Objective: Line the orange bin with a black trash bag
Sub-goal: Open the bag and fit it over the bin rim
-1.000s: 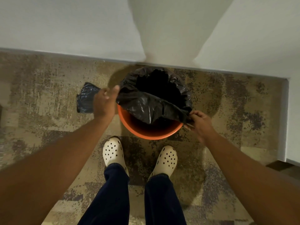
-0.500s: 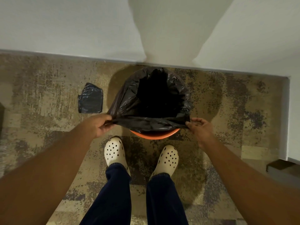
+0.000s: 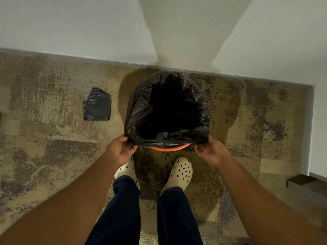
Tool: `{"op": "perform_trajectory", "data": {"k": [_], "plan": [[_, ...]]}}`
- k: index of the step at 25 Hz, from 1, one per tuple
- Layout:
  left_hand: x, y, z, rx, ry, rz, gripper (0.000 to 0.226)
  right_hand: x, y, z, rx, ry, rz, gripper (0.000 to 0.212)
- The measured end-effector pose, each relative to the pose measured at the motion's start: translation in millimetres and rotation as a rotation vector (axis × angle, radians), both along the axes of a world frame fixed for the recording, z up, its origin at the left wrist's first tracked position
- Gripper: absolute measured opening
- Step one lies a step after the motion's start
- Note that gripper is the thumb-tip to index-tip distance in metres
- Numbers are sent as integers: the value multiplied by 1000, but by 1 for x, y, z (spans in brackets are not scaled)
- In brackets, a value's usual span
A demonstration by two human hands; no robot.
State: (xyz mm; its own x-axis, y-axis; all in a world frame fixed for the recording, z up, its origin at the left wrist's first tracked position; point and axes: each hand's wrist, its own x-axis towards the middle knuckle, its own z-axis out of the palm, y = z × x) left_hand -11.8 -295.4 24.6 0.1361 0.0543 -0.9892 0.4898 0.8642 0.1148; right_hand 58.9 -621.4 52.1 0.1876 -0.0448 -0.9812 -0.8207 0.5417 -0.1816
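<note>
The orange bin (image 3: 169, 149) stands on the carpet against the wall, and only a thin arc of its near rim shows. A black trash bag (image 3: 139, 110) sits open in it and drapes over the far and side rim. My left hand (image 3: 122, 151) pinches the bag's near edge at the left. At the right end of that edge my right hand (image 3: 211, 151) grips the same hem. The hem is stretched taut between both hands, just above the near rim.
A folded black bag (image 3: 97, 105) lies flat on the carpet left of the bin. The white wall (image 3: 70, 32) runs right behind the bin. My feet in cream clogs (image 3: 180, 172) stand just before it. A dark step edge (image 3: 304, 183) is at the right.
My left hand went from the bin's left side to the bag's near edge. Both hands have pulled that edge toward me, so the bag now covers nearly all the orange rim.
</note>
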Motion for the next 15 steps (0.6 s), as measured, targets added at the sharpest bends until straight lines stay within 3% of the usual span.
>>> {"op": "perform_trajectory", "data": {"k": [3, 7, 9, 12, 15], "plan": [[-14, -7, -2, -5, -55, -52, 24, -4, 4, 2, 39, -73, 124, 38], [-34, -13, -3, -12, -92, -171, 25, -21, 4, -3, 19, -108, 343, 14], [-39, -13, -4, -1, -104, -130, 28, -29, 2, -5, 31, -91, 373, 26], [-39, -15, -4, 17, -138, -36, 36, -36, -1, -5, 37, -85, 393, 25], [-32, -18, -2, -3, -169, 10, 26, -38, -1, -6, 34, -72, 340, 27]]}}
